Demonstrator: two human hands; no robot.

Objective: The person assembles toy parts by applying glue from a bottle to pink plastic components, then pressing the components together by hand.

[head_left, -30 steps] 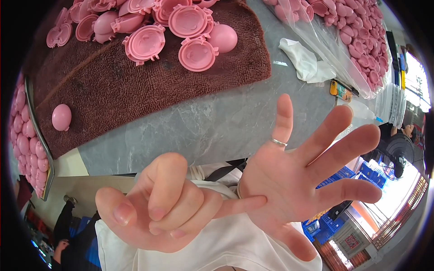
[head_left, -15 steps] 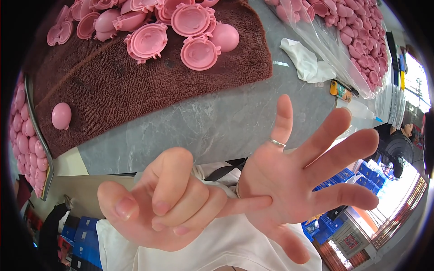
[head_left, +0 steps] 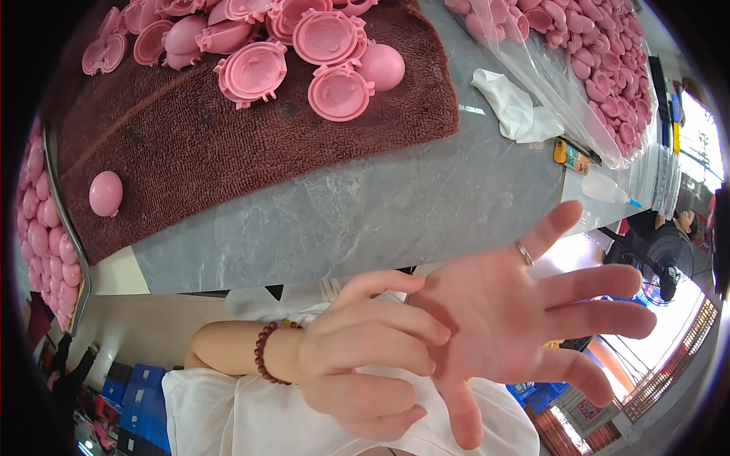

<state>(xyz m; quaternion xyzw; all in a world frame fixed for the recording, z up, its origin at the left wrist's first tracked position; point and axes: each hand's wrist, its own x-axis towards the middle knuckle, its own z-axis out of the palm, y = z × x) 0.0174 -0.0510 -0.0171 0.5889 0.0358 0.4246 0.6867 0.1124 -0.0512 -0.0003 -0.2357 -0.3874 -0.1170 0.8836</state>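
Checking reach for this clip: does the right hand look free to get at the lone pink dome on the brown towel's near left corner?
Probably yes. The right hand is open and holds nothing, but the left hand lies against its palm, between it and the pink dome. The grey tabletop between shows nothing in the way.

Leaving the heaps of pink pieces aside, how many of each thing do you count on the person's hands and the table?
Hands: 2, left hand and right hand
Ring: 1
Bead bracelet: 1
Brown towel: 1
White cloth: 1
Total: 6
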